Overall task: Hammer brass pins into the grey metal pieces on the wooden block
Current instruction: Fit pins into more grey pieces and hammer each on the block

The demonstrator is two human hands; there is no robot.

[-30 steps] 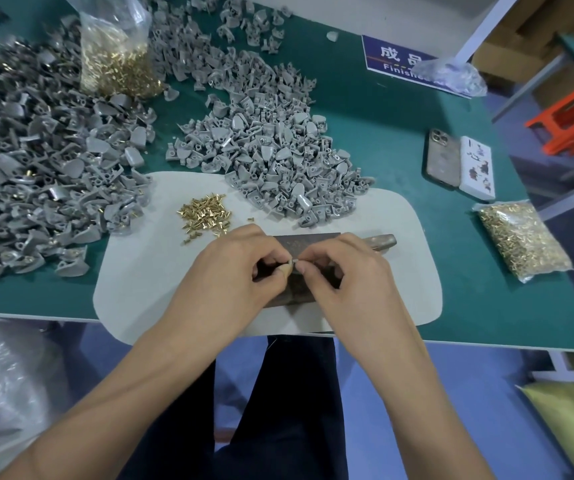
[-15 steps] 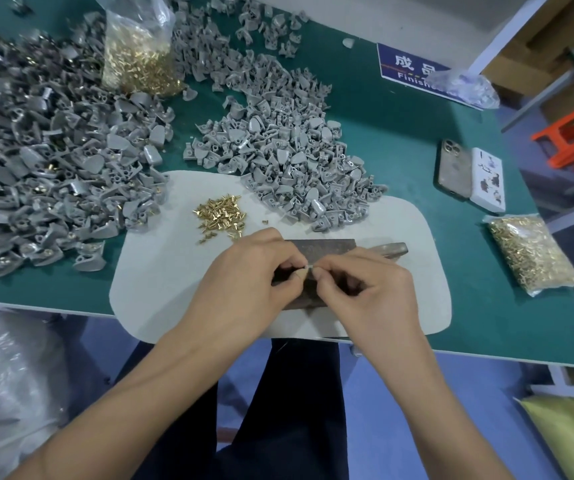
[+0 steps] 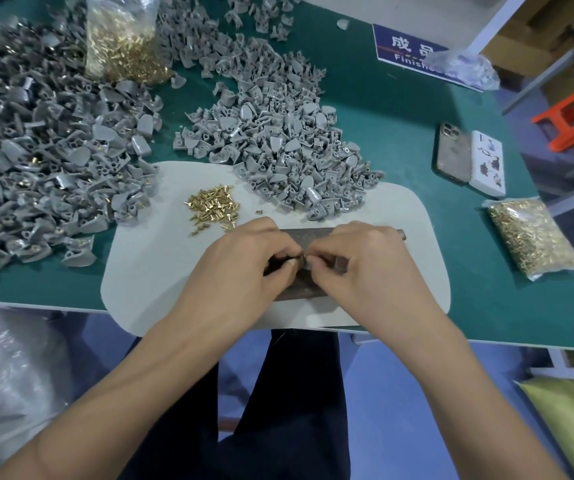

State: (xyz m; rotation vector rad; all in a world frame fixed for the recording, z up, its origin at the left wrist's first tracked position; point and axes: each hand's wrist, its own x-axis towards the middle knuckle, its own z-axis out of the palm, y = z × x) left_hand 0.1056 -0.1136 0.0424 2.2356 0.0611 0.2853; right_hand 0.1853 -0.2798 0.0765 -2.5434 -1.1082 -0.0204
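The left hand point(image 3: 244, 268) and the right hand point(image 3: 365, 268) meet fingertip to fingertip over the wooden block point(image 3: 304, 261), pinching something tiny between them. It is too small to tell what it is. The hands hide most of the block, which lies on a white mat point(image 3: 147, 265). A little heap of brass pins point(image 3: 214, 207) sits just to the far left of the hands. Far left, a clear bag point(image 3: 122, 43) holds more pins, and another bag point(image 3: 531, 237) lies to the right. Big piles of grey metal pieces point(image 3: 278, 147) spread across the green table point(image 3: 399, 133).
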